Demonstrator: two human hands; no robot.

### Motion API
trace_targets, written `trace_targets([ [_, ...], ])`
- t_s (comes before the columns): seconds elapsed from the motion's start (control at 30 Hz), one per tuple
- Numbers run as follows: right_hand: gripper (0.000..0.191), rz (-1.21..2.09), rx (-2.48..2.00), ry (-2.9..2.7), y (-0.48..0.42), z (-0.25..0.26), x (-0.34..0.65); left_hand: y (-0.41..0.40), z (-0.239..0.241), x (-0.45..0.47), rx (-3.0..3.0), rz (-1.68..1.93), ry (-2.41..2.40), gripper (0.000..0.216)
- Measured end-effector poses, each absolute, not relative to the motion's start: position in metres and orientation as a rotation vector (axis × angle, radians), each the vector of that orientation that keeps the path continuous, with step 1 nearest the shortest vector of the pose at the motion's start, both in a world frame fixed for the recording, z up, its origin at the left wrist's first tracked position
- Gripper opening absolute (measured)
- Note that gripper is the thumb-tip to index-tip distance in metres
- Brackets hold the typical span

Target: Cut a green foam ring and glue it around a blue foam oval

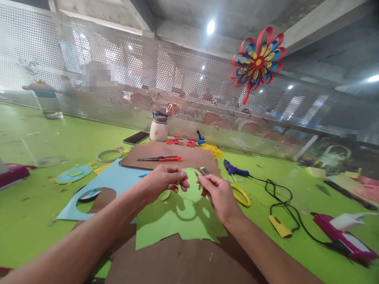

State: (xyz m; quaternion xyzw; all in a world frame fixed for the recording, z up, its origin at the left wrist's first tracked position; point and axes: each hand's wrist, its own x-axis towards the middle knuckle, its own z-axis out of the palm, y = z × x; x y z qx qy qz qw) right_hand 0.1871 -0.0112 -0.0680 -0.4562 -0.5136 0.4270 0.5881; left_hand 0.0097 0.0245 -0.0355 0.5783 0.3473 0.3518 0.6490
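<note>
My left hand [171,179] is closed in a pinch above a light-green paper sheet [177,221]; anything between its fingertips is too small to make out. Opposite it, my right hand [219,195] is closed too, thumb against fingers. Small metal tips [203,170] and a scrap of green show at its fingertips, but I cannot tell what it grips. Beside that hand a yellow loop [242,196] partly shows. The green sheet has jagged edges and lies on brown cardboard [177,260]. Both hands cast shadows on it.
An orange-handled craft knife [161,159] rests on cardboard beyond my hands. Blue paper [124,177] with a cut-out hole lies left. A blue glue gun [237,169] with black cable is at right. Farther back stand a phone [136,137] and a white jar [158,130], before a perforated screen [183,86].
</note>
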Motion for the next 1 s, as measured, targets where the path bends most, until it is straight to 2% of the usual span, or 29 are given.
trace_targets([
  [0.2, 0.033, 1.016, -1.085, -1.229, -0.003, -0.079, 0.194, 0.029, -0.022, -0.002, 1.251, 0.986, 0.794, 0.014],
  [0.3, 0.03, 0.994, -1.132, -1.318, 0.002, -0.085, 0.199, 0.036, -0.009, -0.015, 1.2, 1.169, 0.755, 0.012],
  [0.4, 0.022, 0.94, -1.196, -1.437, 0.005, -0.088, 0.204, 0.046, 0.001, -0.03, 0.965, 1.545, 0.633, 0.012],
  [0.6, 0.019, 0.822, -1.288, -1.7, 0.0, -0.086, 0.2, 0.063, 0.003, -0.059, 0.721, 1.803, 0.7, 0.02],
  [0.8, 0.022, 0.725, -1.275, -1.845, -0.002, -0.09, 0.196, 0.064, 0.008, -0.071, 0.641, 1.819, 0.804, 0.02],
  [1.0, 0.024, 0.648, -1.301, -1.896, -0.004, -0.095, 0.193, 0.042, 0.039, -0.097, 0.723, 1.881, 0.879, 0.019],
])
